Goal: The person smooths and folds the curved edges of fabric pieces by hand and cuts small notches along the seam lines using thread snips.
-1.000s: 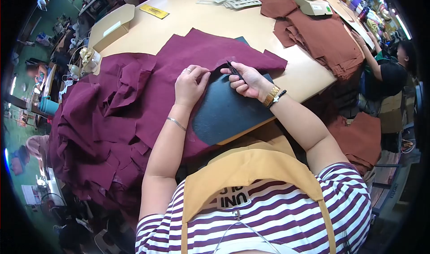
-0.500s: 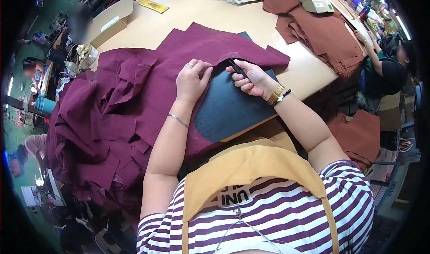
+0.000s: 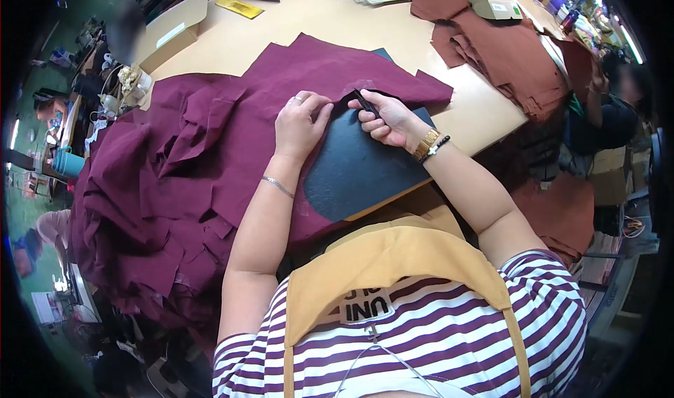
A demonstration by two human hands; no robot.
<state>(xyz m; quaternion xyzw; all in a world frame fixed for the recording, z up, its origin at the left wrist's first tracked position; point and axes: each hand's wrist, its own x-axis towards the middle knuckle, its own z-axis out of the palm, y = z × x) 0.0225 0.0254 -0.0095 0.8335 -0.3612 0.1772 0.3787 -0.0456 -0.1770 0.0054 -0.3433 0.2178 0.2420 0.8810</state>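
One dark board lies close before the person. At its left edge, the left hand has thumb and fingers pinched on the maroon cloth; over the board, the right hand is closed round one small black tool. The cloth spreads across the board's far part and heaps up on its left. It looks light, soft and limp, likely to sag and crease, so its edge along the board seems the best hold; overlapping folds make its pieces uncountable. Beyond the board sit one rust cloth pile rightward, one open box and one yellow packet leftward.
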